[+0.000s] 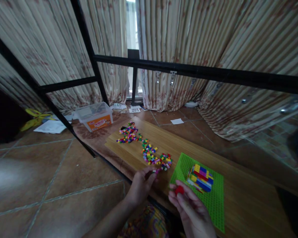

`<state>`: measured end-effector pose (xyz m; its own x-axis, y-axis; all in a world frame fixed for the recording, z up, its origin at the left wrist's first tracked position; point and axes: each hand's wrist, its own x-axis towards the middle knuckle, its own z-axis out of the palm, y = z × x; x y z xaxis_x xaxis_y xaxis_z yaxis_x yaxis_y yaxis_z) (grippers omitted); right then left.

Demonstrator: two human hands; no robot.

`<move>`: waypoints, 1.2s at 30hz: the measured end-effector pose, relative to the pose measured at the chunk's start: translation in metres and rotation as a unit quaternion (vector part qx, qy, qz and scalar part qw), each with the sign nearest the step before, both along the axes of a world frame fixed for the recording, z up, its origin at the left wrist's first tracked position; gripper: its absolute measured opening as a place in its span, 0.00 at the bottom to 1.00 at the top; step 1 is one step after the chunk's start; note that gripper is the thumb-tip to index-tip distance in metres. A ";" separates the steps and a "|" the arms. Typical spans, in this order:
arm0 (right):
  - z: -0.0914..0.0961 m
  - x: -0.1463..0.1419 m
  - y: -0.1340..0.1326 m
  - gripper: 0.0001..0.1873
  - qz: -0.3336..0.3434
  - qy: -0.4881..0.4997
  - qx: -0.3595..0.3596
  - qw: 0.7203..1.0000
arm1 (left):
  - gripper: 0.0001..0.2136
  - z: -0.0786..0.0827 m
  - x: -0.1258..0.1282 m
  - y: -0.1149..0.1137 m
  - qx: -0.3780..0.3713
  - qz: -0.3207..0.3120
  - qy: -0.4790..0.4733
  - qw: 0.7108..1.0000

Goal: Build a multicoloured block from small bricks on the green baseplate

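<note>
While a red brick (179,189) is pinched at the fingertips of the right hand (191,208), just beside the near corner of the green baseplate (213,201), the building is judged to be only partly done. A small block of many-coloured bricks (200,178) is stacked on the far half of the plate, and most of its studded surface is left bare. The grip of the right hand is closed on the red brick, which is held over the table (250,198) and is not yet pressed onto anything. The left hand (141,185) is laid at the near end of the loose bricks (156,158); whether its grip is closed on a piece cannot be told. Many pieces are left unused: this trail near the plate and a second heap (128,135) farther along the table. Nothing is seen between the red brick and the plate. Beyond the table a clear plastic box (95,116) with an orange label is set on the floor, papers (49,126) are spread beside it, and a black frame (188,71) is seen in front of striped curtains (188,39).
</note>
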<state>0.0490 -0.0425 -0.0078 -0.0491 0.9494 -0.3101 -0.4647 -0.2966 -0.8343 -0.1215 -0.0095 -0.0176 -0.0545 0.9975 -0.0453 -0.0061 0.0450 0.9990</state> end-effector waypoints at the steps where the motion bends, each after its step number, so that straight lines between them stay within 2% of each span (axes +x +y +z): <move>1: -0.009 0.002 -0.003 0.23 0.020 -0.026 -0.026 0.999 | 0.10 -0.005 -0.001 0.004 0.036 -0.003 0.074 0.997; 3: -0.022 0.008 -0.010 0.25 0.031 -0.085 -0.063 0.994 | 0.09 -0.012 -0.003 0.012 0.087 -0.015 0.196 0.977; 7: -0.028 0.033 -0.021 0.28 -0.049 -0.182 -0.057 0.980 | 0.10 -0.022 -0.002 0.028 0.108 -0.037 0.317 0.942; 13: -0.013 0.104 -0.008 0.31 -0.188 -0.243 -0.088 0.948 | 0.11 -0.036 0.003 0.043 0.140 -0.038 0.365 0.920; 17: -0.013 0.125 0.001 0.33 -0.217 -0.280 -0.088 0.931 | 0.13 -0.036 0.005 0.044 0.141 -0.027 0.378 0.915; 21: -0.021 0.122 -0.001 0.34 -0.195 -0.302 -0.085 0.929 | 0.14 -0.037 0.005 0.044 0.132 -0.013 0.390 0.911; 28: -0.039 0.110 -0.005 0.33 -0.139 -0.292 -0.051 0.945 | 0.15 -0.039 0.005 0.046 0.114 -0.009 0.396 0.911; 33: -0.038 0.073 -0.003 0.21 -0.102 -0.348 -0.001 0.932 | 0.18 -0.041 0.006 0.047 0.111 0.003 0.372 0.922; 36: -0.038 0.039 0.006 0.16 -0.036 -0.374 0.067 0.924 | 0.19 -0.041 0.006 0.047 0.108 0.004 0.353 0.929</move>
